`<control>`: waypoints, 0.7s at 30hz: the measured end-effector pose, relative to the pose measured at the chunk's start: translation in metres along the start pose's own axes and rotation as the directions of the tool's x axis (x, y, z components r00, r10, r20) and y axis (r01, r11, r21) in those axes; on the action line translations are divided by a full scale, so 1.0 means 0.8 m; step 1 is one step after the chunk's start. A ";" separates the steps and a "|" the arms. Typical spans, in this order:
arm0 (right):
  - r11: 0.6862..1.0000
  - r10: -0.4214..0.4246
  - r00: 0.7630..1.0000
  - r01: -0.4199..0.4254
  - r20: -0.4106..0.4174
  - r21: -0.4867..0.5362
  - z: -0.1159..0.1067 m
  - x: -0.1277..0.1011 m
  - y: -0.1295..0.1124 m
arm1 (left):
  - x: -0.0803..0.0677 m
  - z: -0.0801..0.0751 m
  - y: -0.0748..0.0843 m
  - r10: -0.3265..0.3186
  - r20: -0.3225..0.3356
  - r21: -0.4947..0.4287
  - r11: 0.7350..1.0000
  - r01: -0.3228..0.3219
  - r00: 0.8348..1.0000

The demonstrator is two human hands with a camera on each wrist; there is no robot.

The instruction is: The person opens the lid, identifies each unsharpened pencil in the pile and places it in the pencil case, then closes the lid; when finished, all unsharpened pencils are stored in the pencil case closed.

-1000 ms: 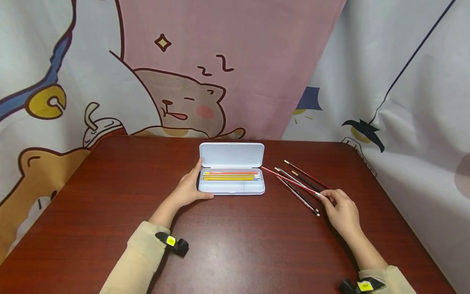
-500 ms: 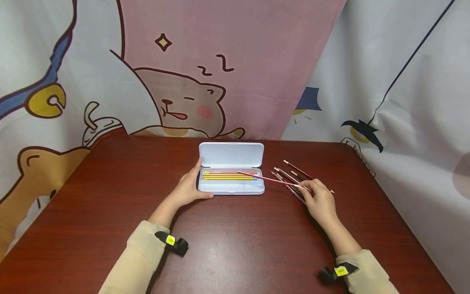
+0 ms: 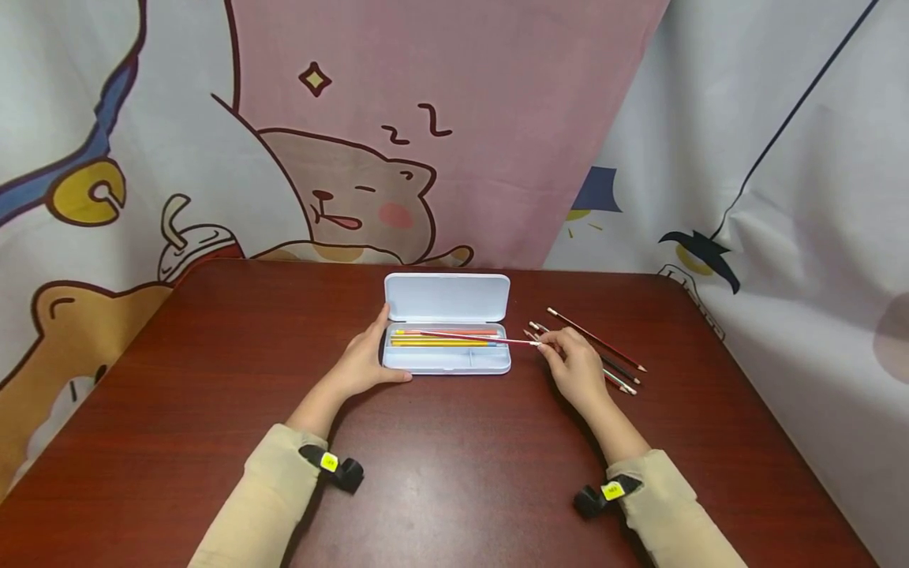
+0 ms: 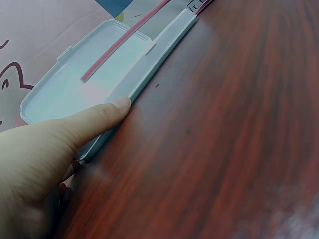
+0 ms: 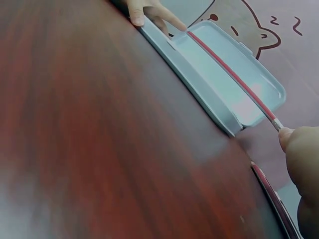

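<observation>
Open pale-blue plastic pencil case (image 3: 446, 359) at table centre, steadied at its left end by left hand (image 3: 365, 364), fingers straight against it. Right hand (image 3: 578, 368) just right of case, pinching end of thin red pencil (image 3: 469, 337) slanted over case tray. Loose dark pencils (image 3: 604, 355) right of case.

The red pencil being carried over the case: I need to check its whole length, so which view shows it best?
The head view: the red pencil shows end to end, pinched by the right hand above the open pencil case. The right wrist view shows most of it, foreshortened; the left wrist view only part.
</observation>
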State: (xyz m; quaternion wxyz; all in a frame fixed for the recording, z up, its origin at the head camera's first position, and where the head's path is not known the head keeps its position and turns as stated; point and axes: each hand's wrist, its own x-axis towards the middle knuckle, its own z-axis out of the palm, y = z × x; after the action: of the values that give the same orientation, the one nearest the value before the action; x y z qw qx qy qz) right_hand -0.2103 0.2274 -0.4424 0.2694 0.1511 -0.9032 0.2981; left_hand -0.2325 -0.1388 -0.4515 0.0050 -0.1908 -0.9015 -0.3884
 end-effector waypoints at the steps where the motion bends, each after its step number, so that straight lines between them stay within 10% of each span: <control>1: 1.000 0.002 1.000 -0.002 0.007 0.007 0.004 0.002 -0.001 | 0.000 0.000 0.000 0.000 -0.001 0.000 1.000 0.000 1.000; 21: 0.996 0.054 0.990 -0.063 0.130 0.063 0.047 0.031 -0.015 | 0.000 0.000 0.001 -0.010 0.000 -0.002 1.000 0.010 1.000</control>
State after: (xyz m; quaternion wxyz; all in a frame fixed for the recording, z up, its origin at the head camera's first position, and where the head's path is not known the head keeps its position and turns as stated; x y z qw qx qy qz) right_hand -0.2404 0.1921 -0.4483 0.1966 0.1522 -0.9121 0.3258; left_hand -0.2324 -0.1381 -0.4509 0.0027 -0.1864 -0.9021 -0.3891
